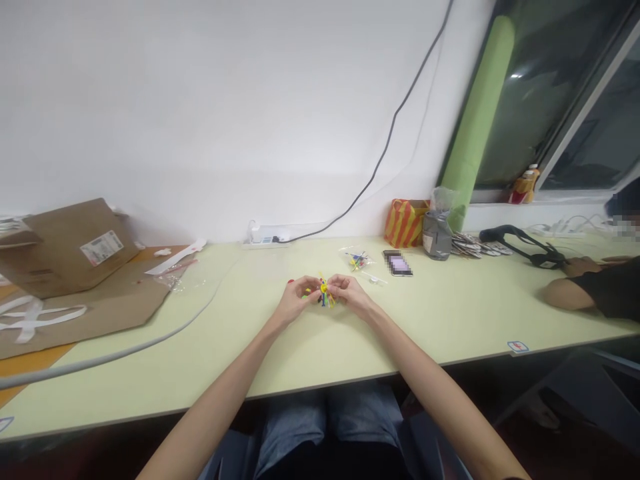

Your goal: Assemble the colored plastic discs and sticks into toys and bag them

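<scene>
Between my two hands, just above the pale green table (320,363), is a small toy piece with a yellow hub and coloured spokes (324,289). Blue, yellow, green and white spokes fan out from the hub. My left hand (296,301) pinches it from the left side, and my right hand (351,293) grips it from the right with thumb and fingers together. Small green and yellow parts (307,292) show by the left fingers, and a red part (291,281) lies just behind that hand. The fingers partly cover these parts.
Behind my hands lie a clear bag of coloured sticks (356,260) and a phone (399,263). A striped bag (403,225) and grey pouch (437,235) stand farther right. Cardboard (75,250) and a grey cable (150,341) are left. Another person's arm (570,293) rests right.
</scene>
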The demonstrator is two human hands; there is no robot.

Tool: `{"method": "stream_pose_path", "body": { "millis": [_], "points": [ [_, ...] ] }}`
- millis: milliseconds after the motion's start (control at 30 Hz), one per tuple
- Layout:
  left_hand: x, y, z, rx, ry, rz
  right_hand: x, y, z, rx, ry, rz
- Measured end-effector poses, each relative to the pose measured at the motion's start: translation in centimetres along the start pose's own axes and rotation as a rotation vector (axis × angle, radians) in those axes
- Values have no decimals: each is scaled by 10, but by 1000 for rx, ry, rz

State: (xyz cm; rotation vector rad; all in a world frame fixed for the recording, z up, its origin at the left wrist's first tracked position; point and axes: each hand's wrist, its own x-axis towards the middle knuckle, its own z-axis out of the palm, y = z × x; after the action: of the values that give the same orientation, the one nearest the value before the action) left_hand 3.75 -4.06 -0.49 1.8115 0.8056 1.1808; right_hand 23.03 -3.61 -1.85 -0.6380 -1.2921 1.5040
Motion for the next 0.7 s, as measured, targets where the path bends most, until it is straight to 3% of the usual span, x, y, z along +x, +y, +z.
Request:
{"method": "stream_pose_path", "body": {
  "millis": [400, 700],
  "points": [
    [-2, 0, -3, -164, -35, -88, 1, 4, 0, 22, -51, 22],
    [-3, 2, -4, -199, -45, -150, 3, 6, -3, -109, -108, -29]
  ]
}}
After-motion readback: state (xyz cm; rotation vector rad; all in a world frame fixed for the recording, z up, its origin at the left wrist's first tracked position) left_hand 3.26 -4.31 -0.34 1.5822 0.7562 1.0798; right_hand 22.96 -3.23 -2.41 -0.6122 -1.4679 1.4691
